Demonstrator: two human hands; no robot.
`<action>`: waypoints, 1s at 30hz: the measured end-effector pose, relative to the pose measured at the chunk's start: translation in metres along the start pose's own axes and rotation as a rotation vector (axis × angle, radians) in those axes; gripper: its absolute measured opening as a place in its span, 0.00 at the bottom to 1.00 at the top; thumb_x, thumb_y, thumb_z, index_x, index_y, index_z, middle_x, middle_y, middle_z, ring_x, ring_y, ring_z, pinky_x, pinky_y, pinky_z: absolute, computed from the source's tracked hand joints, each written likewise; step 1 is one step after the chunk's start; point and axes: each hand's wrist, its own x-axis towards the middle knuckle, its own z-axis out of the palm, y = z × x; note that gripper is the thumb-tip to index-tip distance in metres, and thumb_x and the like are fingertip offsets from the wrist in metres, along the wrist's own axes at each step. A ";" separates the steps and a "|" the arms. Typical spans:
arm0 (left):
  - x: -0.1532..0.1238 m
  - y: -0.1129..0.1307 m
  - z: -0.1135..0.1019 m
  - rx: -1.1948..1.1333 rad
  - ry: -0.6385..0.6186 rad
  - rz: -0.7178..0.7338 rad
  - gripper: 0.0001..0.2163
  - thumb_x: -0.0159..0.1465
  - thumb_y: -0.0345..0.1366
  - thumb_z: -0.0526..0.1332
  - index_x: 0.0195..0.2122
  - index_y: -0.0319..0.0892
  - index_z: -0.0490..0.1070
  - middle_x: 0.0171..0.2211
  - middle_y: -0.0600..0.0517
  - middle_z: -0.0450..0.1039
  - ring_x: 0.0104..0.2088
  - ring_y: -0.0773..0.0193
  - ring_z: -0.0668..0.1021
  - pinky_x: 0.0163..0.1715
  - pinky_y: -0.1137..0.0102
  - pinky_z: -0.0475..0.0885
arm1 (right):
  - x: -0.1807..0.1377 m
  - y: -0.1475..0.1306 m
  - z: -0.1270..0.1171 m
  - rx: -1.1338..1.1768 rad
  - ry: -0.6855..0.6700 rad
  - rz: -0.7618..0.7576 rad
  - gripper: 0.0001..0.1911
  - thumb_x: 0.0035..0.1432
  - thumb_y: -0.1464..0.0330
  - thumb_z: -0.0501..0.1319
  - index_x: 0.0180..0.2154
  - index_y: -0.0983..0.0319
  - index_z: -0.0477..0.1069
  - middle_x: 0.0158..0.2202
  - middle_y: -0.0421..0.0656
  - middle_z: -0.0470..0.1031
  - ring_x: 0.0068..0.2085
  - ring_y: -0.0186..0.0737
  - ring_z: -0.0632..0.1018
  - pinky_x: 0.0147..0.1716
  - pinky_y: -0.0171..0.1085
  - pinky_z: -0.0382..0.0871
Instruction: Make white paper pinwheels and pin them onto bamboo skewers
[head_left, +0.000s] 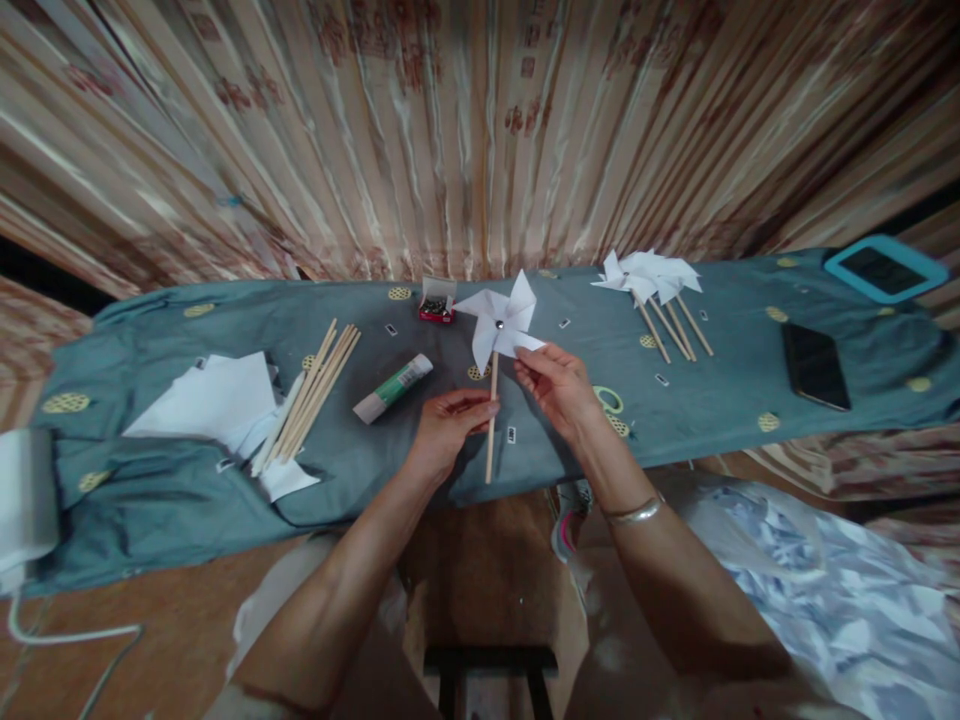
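A white paper pinwheel on a wooden stick stands out over the middle of the cloth, a dark round pin at its centre. My left hand is closed round the stick below the blades. With thumb and fingers, my right hand pinches the tip of the lower right blade. Behind the pinwheel, a small red box lies open with dark pins inside. To the left of my left hand is a green and white glue stick. Yellow-green scissors lie partly hidden behind my right wrist.
Several wooden sticks lie left beside white paper sheets. Several pinwheels rest at the back right. A dark phone and a blue-framed device lie far right. A white box with a cable stands far left.
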 end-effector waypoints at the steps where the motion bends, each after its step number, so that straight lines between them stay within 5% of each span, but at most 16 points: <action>1: 0.000 0.000 0.000 -0.004 -0.001 0.002 0.17 0.34 0.41 0.78 0.25 0.40 0.79 0.25 0.52 0.77 0.25 0.69 0.73 0.30 0.71 0.71 | 0.000 0.000 0.001 0.005 0.000 0.007 0.14 0.34 0.69 0.76 0.26 0.61 0.76 0.23 0.34 0.76 0.25 0.27 0.75 0.27 0.27 0.71; 19: 0.001 -0.002 0.000 -0.001 -0.021 -0.003 0.16 0.35 0.39 0.77 0.24 0.40 0.79 0.23 0.54 0.75 0.24 0.70 0.72 0.30 0.71 0.70 | -0.009 0.003 0.010 0.015 -0.070 0.048 0.17 0.32 0.67 0.77 0.29 0.60 0.79 0.27 0.36 0.80 0.25 0.27 0.74 0.28 0.29 0.70; 30: 0.002 0.003 0.008 -0.065 -0.020 0.001 0.16 0.35 0.38 0.77 0.24 0.39 0.78 0.24 0.53 0.77 0.25 0.69 0.74 0.30 0.71 0.71 | -0.020 0.014 0.006 -0.137 -0.060 -0.007 0.19 0.34 0.54 0.76 0.26 0.58 0.79 0.23 0.36 0.78 0.24 0.30 0.73 0.26 0.30 0.67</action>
